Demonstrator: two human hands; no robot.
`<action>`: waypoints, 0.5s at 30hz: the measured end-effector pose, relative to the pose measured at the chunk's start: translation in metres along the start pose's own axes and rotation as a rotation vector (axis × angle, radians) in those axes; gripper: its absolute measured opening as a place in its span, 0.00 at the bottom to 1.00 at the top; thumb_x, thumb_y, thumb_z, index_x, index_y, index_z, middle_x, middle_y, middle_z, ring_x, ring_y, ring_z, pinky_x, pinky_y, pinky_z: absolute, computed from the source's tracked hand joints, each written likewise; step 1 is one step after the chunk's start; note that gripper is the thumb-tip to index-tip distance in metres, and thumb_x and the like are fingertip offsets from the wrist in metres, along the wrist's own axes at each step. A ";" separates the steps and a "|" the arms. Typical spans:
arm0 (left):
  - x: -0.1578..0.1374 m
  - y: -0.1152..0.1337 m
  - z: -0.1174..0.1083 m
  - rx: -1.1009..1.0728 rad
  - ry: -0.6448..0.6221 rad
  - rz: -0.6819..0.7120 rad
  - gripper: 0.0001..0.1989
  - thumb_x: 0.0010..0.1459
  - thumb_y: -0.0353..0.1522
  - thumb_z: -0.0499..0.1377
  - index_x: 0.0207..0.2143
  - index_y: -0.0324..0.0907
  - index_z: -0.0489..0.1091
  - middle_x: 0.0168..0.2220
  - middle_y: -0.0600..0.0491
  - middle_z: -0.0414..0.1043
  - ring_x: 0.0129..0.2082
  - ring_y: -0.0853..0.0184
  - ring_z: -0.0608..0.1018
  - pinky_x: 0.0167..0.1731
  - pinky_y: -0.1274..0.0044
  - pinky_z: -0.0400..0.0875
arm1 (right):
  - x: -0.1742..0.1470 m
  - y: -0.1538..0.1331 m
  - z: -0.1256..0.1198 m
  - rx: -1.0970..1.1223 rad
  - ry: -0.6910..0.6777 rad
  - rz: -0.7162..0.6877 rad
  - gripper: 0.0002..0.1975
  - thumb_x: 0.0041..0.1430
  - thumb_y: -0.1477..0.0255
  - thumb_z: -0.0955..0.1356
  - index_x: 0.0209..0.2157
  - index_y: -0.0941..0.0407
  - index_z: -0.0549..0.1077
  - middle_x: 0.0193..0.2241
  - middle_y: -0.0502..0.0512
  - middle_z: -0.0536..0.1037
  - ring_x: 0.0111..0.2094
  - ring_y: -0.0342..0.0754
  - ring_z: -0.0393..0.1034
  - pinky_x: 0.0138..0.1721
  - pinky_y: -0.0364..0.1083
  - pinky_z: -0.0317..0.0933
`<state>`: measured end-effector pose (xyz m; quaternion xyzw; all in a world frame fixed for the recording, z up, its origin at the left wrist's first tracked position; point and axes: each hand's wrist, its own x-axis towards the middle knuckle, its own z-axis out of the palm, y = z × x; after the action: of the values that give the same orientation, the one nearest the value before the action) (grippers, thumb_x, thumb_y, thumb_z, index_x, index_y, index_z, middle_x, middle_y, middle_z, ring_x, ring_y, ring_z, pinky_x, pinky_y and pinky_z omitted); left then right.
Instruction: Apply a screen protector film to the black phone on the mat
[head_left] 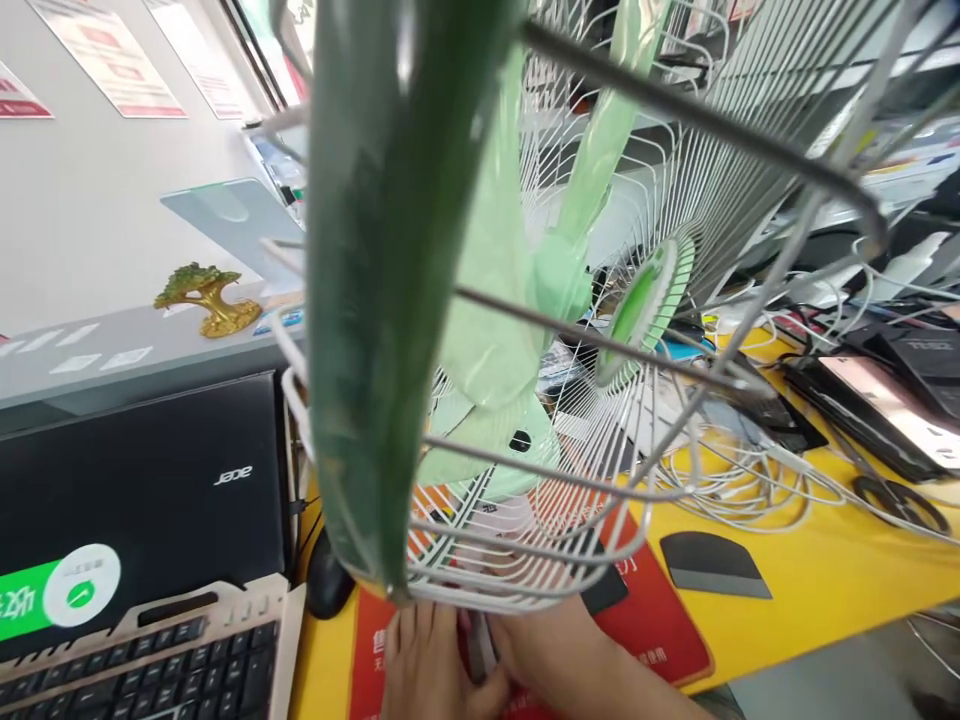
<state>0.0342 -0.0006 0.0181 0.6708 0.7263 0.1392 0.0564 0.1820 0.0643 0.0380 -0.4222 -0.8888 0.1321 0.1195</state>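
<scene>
A green fan [491,300] with a wire cage fills the middle of the view and covers part of my hands. Below its lower rim, my left hand [424,655] rests on a red mat [656,610] with its fingers close together and its thumb bent inward. Just to its right, my right hand [551,640] reaches in from the lower right, its fingertips mostly behind the cage. Between the two hands lies a narrow grey and dark object [484,650], touched by both. What kind of thing it is does not show.
On the left stand a black Acer panel [142,490], a keyboard [172,660] and a black mouse [328,575]. White cables [750,480], scissors [900,500] and a dark scraper-like plate [712,565] lie on the yellow tabletop [847,580]. A golden tree ornament [214,300] sits on a ledge.
</scene>
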 end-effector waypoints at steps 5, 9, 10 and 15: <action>0.001 0.002 -0.003 -0.014 0.033 0.019 0.16 0.41 0.38 0.66 0.32 0.48 0.64 0.47 0.45 0.76 0.49 0.49 0.76 0.48 0.60 0.68 | -0.008 0.011 -0.001 -0.004 0.072 0.082 0.09 0.62 0.76 0.64 0.33 0.54 0.76 0.37 0.57 0.78 0.44 0.53 0.67 0.50 0.53 0.57; -0.001 0.000 0.000 0.039 0.042 0.016 0.16 0.40 0.37 0.66 0.32 0.48 0.64 0.50 0.45 0.75 0.50 0.49 0.76 0.51 0.58 0.67 | -0.032 0.014 -0.004 0.058 0.100 0.016 0.09 0.61 0.73 0.64 0.29 0.52 0.74 0.33 0.55 0.77 0.41 0.52 0.67 0.47 0.50 0.59; -0.001 -0.001 0.001 0.053 0.046 0.023 0.16 0.41 0.37 0.66 0.32 0.48 0.64 0.52 0.45 0.75 0.51 0.48 0.75 0.51 0.58 0.67 | -0.039 0.018 -0.007 0.070 0.133 0.014 0.09 0.61 0.73 0.64 0.28 0.52 0.73 0.32 0.55 0.77 0.40 0.52 0.67 0.46 0.50 0.58; -0.002 -0.006 0.003 0.079 0.055 0.078 0.24 0.42 0.40 0.67 0.44 0.48 0.72 0.58 0.45 0.72 0.56 0.47 0.73 0.52 0.58 0.67 | -0.063 0.048 -0.030 0.042 0.389 0.199 0.11 0.62 0.77 0.62 0.27 0.51 0.69 0.28 0.54 0.74 0.40 0.53 0.66 0.45 0.51 0.56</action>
<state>0.0299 -0.0027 0.0135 0.6961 0.7059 0.1308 0.0044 0.2647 0.0486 0.0441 -0.5226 -0.8001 0.0778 0.2839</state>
